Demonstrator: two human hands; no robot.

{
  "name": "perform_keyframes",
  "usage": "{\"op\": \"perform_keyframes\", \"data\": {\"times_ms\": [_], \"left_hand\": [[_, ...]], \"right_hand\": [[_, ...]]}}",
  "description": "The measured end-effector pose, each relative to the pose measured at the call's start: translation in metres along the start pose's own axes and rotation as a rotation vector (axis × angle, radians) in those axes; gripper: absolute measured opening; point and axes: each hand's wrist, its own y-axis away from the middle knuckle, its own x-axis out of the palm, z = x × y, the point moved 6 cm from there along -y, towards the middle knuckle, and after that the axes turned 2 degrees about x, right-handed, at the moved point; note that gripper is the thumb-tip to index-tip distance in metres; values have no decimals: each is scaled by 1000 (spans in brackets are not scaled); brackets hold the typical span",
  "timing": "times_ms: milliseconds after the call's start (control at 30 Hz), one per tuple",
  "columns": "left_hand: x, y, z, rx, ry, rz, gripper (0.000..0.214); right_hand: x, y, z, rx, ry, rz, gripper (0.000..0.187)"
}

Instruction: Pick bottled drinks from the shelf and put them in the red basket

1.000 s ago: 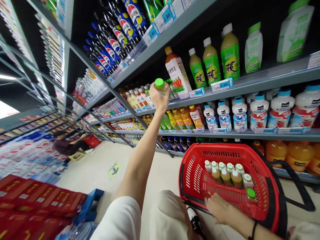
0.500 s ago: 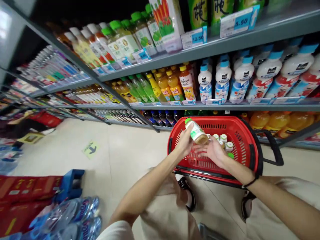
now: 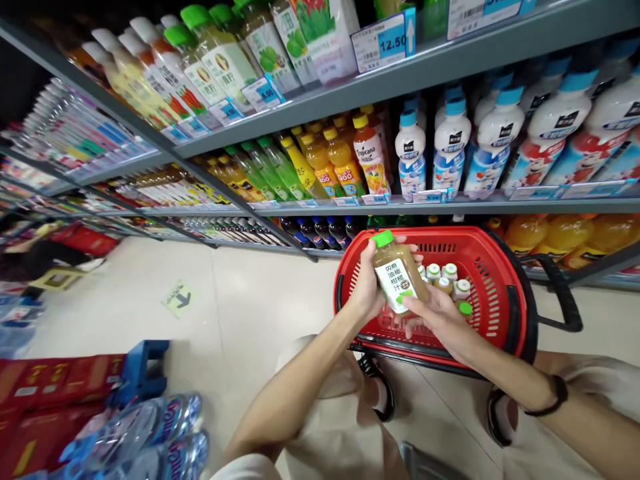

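Note:
A juice bottle (image 3: 395, 277) with a green cap, brownish contents and a white label is held tilted above the red shopping basket (image 3: 475, 241). My left hand (image 3: 367, 287) wraps its left side, with fingertips showing behind the bottle. On the lower right, my right hand (image 3: 435, 310) grips it too, the thumb lying across the label. Inside the basket, beyond my right hand, stand several small bottles (image 3: 449, 272) with white caps. A green-capped bottle (image 3: 465, 309) sits close to my right wrist. My hands hide part of the basket's inside.
Drink shelves (image 3: 320, 207) run along the far side, lined with bottles. The basket's black handle (image 3: 560, 293) sticks out to the right. Red cartons (image 3: 55, 387) and packs of water bottles (image 3: 145, 433) stand at the lower left. A floor arrow sticker (image 3: 179, 298) lies left of the basket.
The juice bottle has turned so its label faces me, and it appears larger and closer. My right hand has moved from beside the bottle's base to gripping it. The view has shifted slightly.

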Motion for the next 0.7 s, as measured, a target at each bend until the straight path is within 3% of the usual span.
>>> {"op": "perform_keyframes", "data": {"times_ms": [267, 400, 533, 700], "left_hand": [[9, -6, -4, 21, -15, 68, 66], [10, -8, -4, 99, -78, 39, 66], [6, -9, -3, 137, -143, 26, 66], [13, 0, -13, 222, -355, 261, 64]], "right_hand": [[-4, -5, 0, -51, 91, -86, 73], [-15, -6, -5, -137, 138, -202, 86], [-16, -9, -2, -147, 131, -199, 76], [-11, -12, 4, -118, 93, -119, 70]]}}
